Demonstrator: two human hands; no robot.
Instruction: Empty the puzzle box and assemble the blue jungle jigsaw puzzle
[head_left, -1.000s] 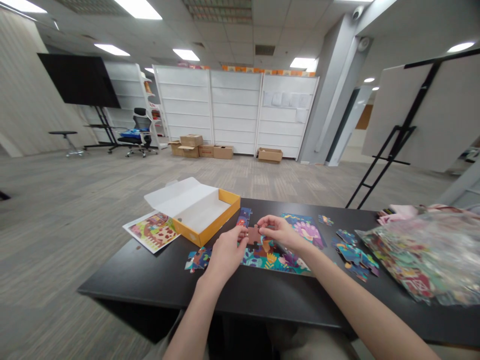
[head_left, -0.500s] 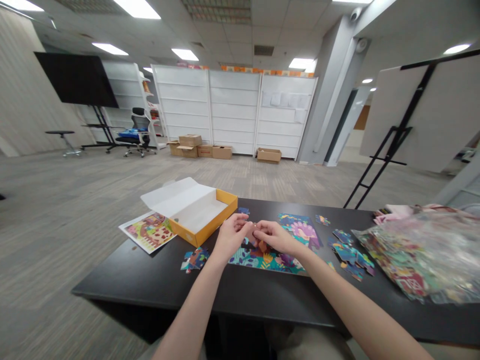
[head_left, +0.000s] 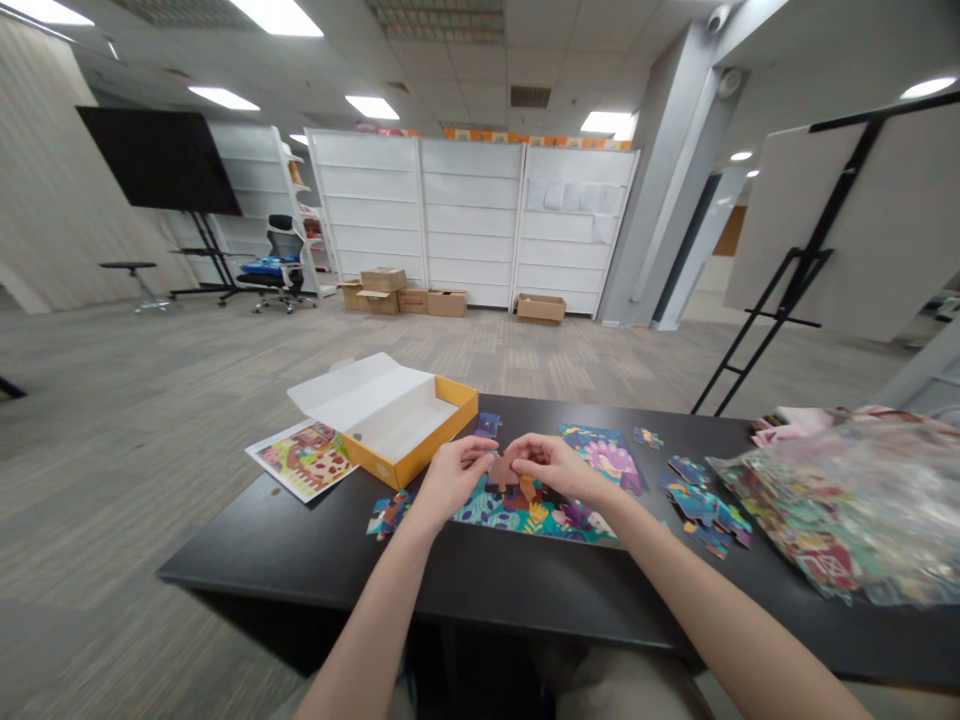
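Black and smooth, the table (head_left: 315,570) fills my feed's lower half, a crinkled plastic bag (head_left: 847,510) bulging at right and a yellow box (head_left: 435,440) gaping at left. Between them lies the flat, bright puzzle (head_left: 540,517). My left hand (head_left: 452,478) and right hand (head_left: 561,470) sit close together, fingertips at the brown piece (head_left: 502,472) on the puzzle's left part; I can't tell whether either pinches it. Pressing with a misaligned knob could, I judge, buckle neighbouring joins. The piece looks stiff, matte, knobbed.

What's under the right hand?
Around the right hand, puzzle sections show: a brown area left, a leafy strip nearer the camera, a purple patch right. What lies directly beneath the hand is covered.
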